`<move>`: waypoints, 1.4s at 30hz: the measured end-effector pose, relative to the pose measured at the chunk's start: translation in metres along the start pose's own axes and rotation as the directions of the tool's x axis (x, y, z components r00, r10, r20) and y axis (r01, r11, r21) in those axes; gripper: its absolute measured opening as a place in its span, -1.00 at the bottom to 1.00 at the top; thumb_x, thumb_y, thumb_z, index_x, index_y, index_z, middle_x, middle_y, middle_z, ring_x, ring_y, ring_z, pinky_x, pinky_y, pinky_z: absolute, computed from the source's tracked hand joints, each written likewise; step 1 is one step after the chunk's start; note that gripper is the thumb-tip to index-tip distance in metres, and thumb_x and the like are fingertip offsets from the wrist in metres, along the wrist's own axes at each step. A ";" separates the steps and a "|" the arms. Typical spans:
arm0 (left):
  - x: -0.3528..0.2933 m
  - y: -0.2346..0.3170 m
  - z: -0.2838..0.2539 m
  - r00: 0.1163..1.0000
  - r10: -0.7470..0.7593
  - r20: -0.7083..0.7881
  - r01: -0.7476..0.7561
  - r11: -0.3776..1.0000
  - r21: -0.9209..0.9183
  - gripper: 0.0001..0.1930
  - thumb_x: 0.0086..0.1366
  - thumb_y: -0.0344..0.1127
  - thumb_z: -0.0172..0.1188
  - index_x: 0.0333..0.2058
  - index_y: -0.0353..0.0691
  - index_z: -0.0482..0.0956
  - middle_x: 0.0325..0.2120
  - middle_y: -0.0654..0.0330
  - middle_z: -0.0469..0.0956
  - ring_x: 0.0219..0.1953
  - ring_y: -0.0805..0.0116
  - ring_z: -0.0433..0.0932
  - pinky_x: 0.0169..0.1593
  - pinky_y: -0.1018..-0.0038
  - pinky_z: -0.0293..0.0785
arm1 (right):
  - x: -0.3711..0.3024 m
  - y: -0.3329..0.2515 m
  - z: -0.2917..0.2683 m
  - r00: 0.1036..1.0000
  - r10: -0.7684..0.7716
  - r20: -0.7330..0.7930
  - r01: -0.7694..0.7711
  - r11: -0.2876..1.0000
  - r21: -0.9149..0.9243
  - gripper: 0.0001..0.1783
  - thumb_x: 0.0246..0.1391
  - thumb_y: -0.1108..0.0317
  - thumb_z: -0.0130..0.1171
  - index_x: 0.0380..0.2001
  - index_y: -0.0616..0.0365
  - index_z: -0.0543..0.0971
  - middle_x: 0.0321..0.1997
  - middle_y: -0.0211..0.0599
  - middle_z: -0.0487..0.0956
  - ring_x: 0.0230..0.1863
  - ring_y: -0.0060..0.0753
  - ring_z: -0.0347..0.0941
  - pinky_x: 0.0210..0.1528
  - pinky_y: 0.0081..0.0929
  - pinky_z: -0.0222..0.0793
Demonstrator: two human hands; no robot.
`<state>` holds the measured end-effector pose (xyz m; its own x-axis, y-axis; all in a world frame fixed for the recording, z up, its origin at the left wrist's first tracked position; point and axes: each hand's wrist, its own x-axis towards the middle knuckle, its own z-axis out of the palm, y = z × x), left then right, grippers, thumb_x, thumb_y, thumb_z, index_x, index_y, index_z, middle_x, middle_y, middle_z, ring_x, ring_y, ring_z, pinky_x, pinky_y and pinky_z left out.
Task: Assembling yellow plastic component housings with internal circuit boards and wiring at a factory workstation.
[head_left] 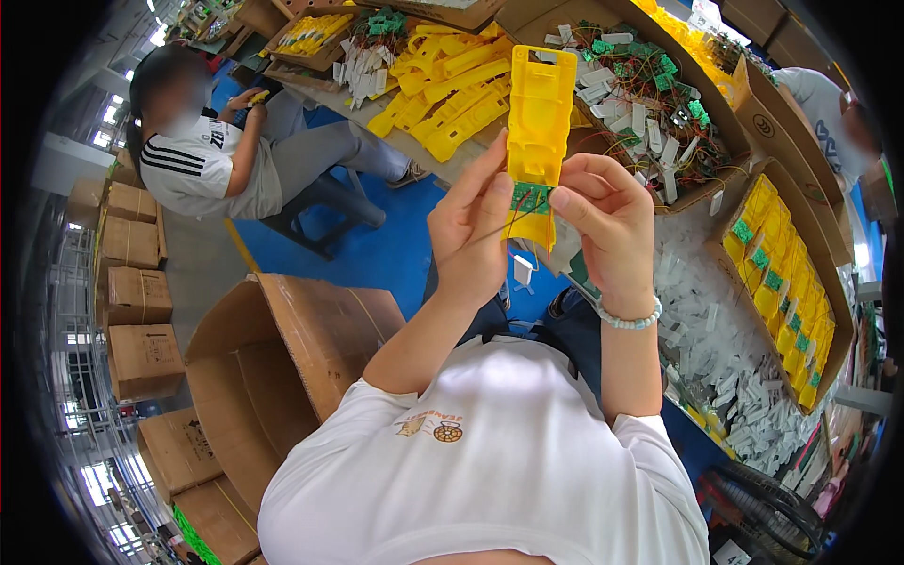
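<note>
Upright in front of me is a long yellow plastic housing (540,118), its hollow inner side facing me. A small green circuit board (530,197) with thin dark wires sits across its lower part. My left hand (474,224) is closed around the housing's left edge, thumb beside the board. From the other side, my right hand (610,218) pinches the right edge, its thumb tip at the board's end. Below the housing hangs a small white plastic piece (523,270), seemingly on a wire. The fingers behind the housing are partly hidden.
Yellow housings (457,94) lie piled on the bench ahead. A carton (702,193) of wired green boards and white pieces stands right of them; another box (786,282) holds fitted housings. White pieces (716,330) cover the right side. An open carton (282,348) stands left; a seated person (202,155) works beyond.
</note>
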<state>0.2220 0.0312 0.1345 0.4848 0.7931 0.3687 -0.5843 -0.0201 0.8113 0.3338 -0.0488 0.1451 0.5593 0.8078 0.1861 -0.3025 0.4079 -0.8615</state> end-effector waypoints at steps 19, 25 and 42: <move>0.007 0.004 0.022 0.994 -0.099 0.043 0.105 0.978 -0.180 -0.62 0.36 -0.53 -0.11 0.13 -0.51 0.29 -0.01 -0.06 0.47 -0.01 0.19 0.53 0.08 0.36 0.48 | -0.002 -0.014 -0.013 0.997 -0.049 -0.066 0.045 0.998 -0.047 -0.74 -0.08 0.61 0.30 -0.27 0.40 0.52 -0.32 -0.20 0.64 -0.31 -0.58 0.54 -0.17 -0.64 0.43; 0.017 0.011 0.024 0.986 -0.153 0.062 0.165 0.920 -0.355 -0.54 0.37 -0.43 -0.07 0.21 -0.39 0.16 0.05 -0.05 0.42 0.04 0.03 0.49 0.08 0.22 0.49 | 0.009 -0.011 -0.005 0.995 -0.058 -0.078 0.061 0.998 0.026 -0.66 -0.03 0.50 0.30 -0.14 0.35 0.53 -0.37 -0.38 0.61 -0.40 -0.67 0.45 -0.29 -0.72 0.36; 0.038 0.020 0.003 0.990 -0.029 0.136 0.081 0.914 -0.398 -0.43 0.32 -0.49 0.00 0.27 -0.27 0.05 0.17 0.09 0.22 0.06 -0.09 0.44 0.01 0.01 0.54 | 0.003 0.022 -0.014 0.949 -0.076 0.305 0.247 0.779 -0.576 -0.75 -0.12 0.62 0.26 -0.28 0.25 0.59 -0.24 -0.39 0.44 -0.55 -0.66 0.25 -0.50 -0.65 0.20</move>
<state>0.2303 0.0592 0.1662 0.5854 0.7030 0.4039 -0.7538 0.2885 0.5905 0.3397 -0.0435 0.1205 0.3184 0.8658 0.3860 0.3473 0.2723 -0.8973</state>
